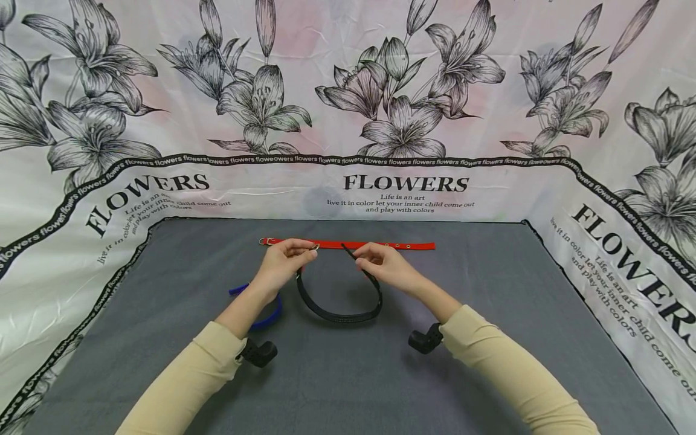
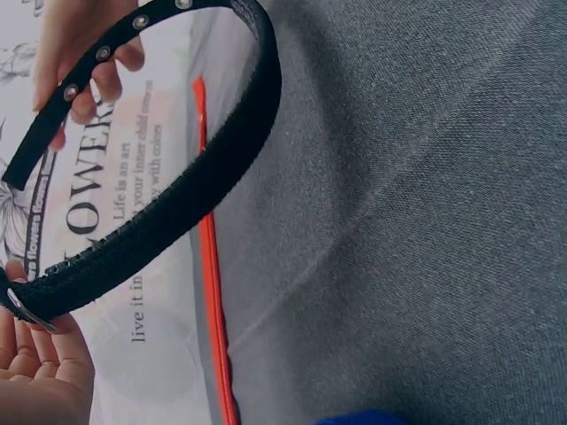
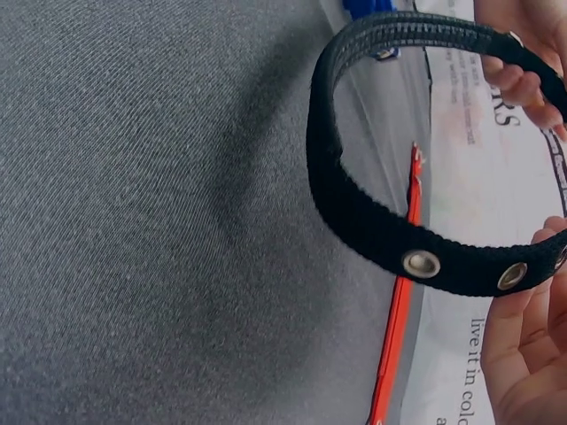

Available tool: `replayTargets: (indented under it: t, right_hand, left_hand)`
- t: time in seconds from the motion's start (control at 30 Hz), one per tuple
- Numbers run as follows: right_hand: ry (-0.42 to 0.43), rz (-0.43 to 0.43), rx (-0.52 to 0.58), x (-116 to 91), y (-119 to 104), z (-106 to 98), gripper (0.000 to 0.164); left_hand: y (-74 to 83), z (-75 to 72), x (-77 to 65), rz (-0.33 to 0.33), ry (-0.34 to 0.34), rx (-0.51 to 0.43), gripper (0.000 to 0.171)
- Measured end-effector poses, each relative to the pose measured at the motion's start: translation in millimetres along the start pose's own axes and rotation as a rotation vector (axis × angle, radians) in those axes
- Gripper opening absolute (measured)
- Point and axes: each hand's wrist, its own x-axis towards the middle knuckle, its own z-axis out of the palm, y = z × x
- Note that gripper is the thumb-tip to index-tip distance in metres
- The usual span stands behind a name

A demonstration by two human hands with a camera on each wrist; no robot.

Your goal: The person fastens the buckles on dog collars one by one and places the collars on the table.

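Observation:
A black collar (image 1: 339, 317) with metal eyelets hangs in a downward loop between both hands. By its buckle end, the left hand (image 1: 280, 266) holds it in a pinch; a metal ring shows near these fingers. Thumb and fingers of the right hand (image 1: 388, 264) pinch the strap near its free end, which sticks out toward the left hand. The two ends are apart. In the left wrist view the collar (image 2: 177, 204) curves across, with eyelets along its upper end. Two eyelets on the collar (image 3: 381, 226) are plain in the right wrist view.
Behind the hands, a red collar (image 1: 421, 246) with a buckle lies straight along the grey tabletop (image 1: 348, 380). A curved blue collar (image 1: 274, 314) lies partly hidden under the left forearm. Flower-printed cloth (image 1: 293, 187) stands at the back and sides.

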Motion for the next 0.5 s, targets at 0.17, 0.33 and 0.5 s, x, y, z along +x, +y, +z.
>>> replayTargets:
  t: [0.17,0.33,0.5]
  right_hand:
    - [-0.018,-0.012,-0.022,-5.3,-18.2,3.3,0.023]
    - [-0.041,-0.025,-0.035,-11.9,-37.2,5.4,0.023]
    - [-0.043,-0.035,-0.024,-12.6,-40.8,7.9,0.021]
  left_hand:
    - [2.0,5.6,1.6,0.002,0.004,-0.014,0.028]
    - [3.9,11.7,2.1,-0.001,-0.001,-0.032,0.027]
    - [4.4,17.4,1.8,-0.014,-0.006,-0.009,0.026]
